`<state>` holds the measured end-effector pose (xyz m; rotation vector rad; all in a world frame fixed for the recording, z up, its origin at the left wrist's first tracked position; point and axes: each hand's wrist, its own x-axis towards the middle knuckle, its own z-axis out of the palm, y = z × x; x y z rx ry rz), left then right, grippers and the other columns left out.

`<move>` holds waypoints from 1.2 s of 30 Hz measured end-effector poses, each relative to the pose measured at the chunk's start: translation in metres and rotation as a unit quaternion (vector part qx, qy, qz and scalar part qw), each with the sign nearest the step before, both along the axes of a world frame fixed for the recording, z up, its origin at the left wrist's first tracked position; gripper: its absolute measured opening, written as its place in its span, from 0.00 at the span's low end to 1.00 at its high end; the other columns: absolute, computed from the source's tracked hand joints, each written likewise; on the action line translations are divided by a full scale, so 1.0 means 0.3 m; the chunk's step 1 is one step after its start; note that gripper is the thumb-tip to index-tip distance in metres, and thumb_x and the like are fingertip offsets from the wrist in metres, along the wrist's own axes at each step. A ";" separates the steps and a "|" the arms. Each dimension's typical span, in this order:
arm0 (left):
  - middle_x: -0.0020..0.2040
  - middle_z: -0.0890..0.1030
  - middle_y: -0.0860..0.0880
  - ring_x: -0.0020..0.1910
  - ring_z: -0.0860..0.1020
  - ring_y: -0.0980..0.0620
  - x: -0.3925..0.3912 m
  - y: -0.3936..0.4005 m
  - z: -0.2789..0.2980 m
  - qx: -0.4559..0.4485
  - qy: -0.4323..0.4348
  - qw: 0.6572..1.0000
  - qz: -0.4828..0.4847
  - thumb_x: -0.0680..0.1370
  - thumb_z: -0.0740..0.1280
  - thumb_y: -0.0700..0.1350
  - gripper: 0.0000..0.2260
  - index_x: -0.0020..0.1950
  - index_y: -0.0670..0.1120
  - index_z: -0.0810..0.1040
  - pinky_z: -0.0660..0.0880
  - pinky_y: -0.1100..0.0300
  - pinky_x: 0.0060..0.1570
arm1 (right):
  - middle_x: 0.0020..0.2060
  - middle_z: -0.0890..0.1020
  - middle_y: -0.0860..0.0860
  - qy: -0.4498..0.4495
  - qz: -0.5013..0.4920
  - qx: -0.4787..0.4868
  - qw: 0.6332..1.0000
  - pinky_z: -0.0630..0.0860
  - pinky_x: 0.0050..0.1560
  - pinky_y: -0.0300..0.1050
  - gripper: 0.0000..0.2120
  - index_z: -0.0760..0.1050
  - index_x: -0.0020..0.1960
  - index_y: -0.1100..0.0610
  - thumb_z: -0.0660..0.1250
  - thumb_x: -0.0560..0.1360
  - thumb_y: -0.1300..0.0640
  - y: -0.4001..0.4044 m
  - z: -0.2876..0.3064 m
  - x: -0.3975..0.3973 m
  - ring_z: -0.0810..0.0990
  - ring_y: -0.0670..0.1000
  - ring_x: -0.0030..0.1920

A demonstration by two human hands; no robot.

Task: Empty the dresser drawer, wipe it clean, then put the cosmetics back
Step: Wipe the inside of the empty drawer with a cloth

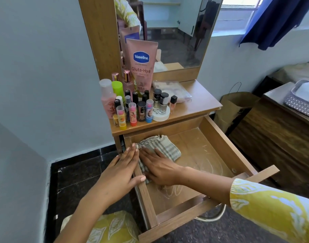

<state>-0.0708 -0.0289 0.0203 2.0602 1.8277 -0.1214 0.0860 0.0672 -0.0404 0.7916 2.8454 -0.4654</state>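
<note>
A: Drawer (pixel 225 148) first: wooden, pulled fully out below the desk (pixel 201 100), its pale floor streaked with whitish smears. The only thing in it is the cloth.

B: And the cosmetics?

A: All up on the desk, crowded at its left end before the mirror (pixel 176 32). A pink Vaseline tube (pixel 141 67) stands tallest at the back, a pink bottle (pixel 107 99) at the left, then lip balm sticks (pixel 132 114) and nail polish bottles (pixel 163 103) in front.

B: The cloth?

A: A checked grey-and-cream cloth (pixel 160 148), bunched in the drawer's rear left corner.

B: Hands?

A: The right hand (pixel 159 165) reaches across from the right in a yellow patterned sleeve (pixel 273 207), palm down, fingers straight and slightly spread, pressing flat on the cloth. The left hand (pixel 122 171) rests on the drawer's left side wall, fingers straight and together, thumb lying over the rim.
</note>
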 end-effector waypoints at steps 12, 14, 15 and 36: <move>0.70 0.29 0.52 0.71 0.35 0.59 -0.004 0.013 0.012 -0.019 0.019 0.999 0.018 0.79 0.53 0.60 0.36 0.75 0.47 0.35 0.39 0.57 0.71 | 0.77 0.39 0.45 -0.122 -0.160 0.013 0.980 0.41 0.76 0.59 0.34 0.38 0.77 0.47 0.48 0.79 0.36 0.148 0.020 0.224 0.37 0.52 0.77; 0.70 0.29 0.52 0.70 0.34 0.59 -0.001 0.012 0.009 -0.023 0.021 0.999 0.018 0.79 0.53 0.61 0.36 0.75 0.47 0.34 0.39 0.57 0.70 | 0.76 0.37 0.47 -0.131 -0.246 -0.016 0.960 0.43 0.76 0.60 0.36 0.38 0.77 0.48 0.50 0.78 0.36 0.194 0.031 0.315 0.36 0.55 0.77; 0.70 0.29 0.52 0.71 0.35 0.58 0.002 0.011 0.008 -0.023 0.022 0.999 0.018 0.79 0.54 0.61 0.37 0.75 0.47 0.34 0.39 0.57 0.70 | 0.76 0.36 0.49 -0.130 -0.282 -0.035 0.950 0.42 0.76 0.59 0.36 0.38 0.77 0.48 0.51 0.78 0.36 0.205 0.033 0.336 0.36 0.57 0.76; 0.74 0.35 0.40 0.74 0.37 0.46 0.204 0.050 -0.101 0.177 -0.023 0.964 0.195 0.71 0.29 0.61 0.39 0.75 0.38 0.38 0.33 0.54 0.69 | 0.75 0.33 0.57 -0.089 -0.374 -0.069 0.921 0.36 0.74 0.56 0.38 0.37 0.78 0.52 0.56 0.79 0.40 0.193 0.028 0.307 0.32 0.58 0.75</move>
